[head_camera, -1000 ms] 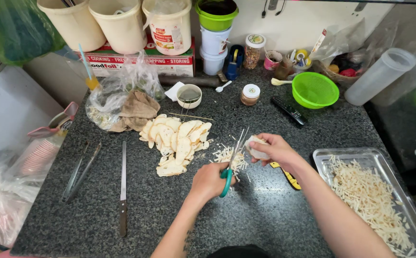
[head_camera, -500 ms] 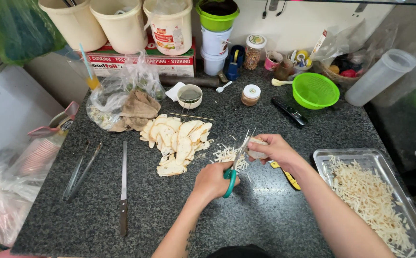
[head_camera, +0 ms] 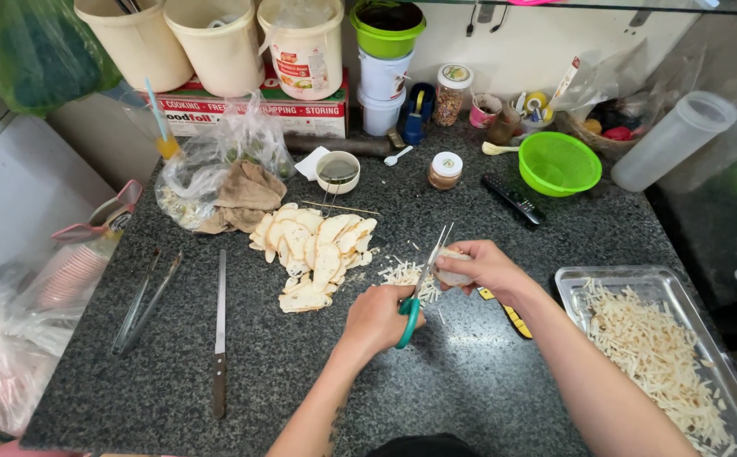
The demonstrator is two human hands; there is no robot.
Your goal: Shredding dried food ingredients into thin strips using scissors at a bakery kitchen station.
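the left hand (head_camera: 377,320), low in the middle of the frame, was curled shut through the green loops of a pair of green-handled steel scissors (head_camera: 419,283). the scissors ran up and to the right from that hand, their long axis leaning toward the upper right, blades slightly parted at the tips. the right hand (head_camera: 483,267), just right of centre, pinched a pale, flat slice of white food (head_camera: 451,269) between thumb and curled fingers, holding it just above the counter. the slice lay directly right of the blades and touched them, so the cut line crossed the slice's left end, and the left hand was the nearer one to the blades' pivot while the right hand alone carried the slice.

just below the blade tips and left of the slice, a small heap of thin white cut strips (head_camera: 404,273) sat on the speckled dark granite counter (head_camera: 470,381). further left lay a fanned pile of pale uncut slices (head_camera: 313,250), well apart from both hands. at the lower right edge of the frame a rectangular metal tray (head_camera: 572,283) held many more white strips. a yellow-and-black handled tool (head_camera: 512,315) lay partly hidden under the right forearm. a long steel knife with a dark handle (head_camera: 220,330) and 1 pair of metal tongs (head_camera: 144,300) rested at the left of the frame, untouched.
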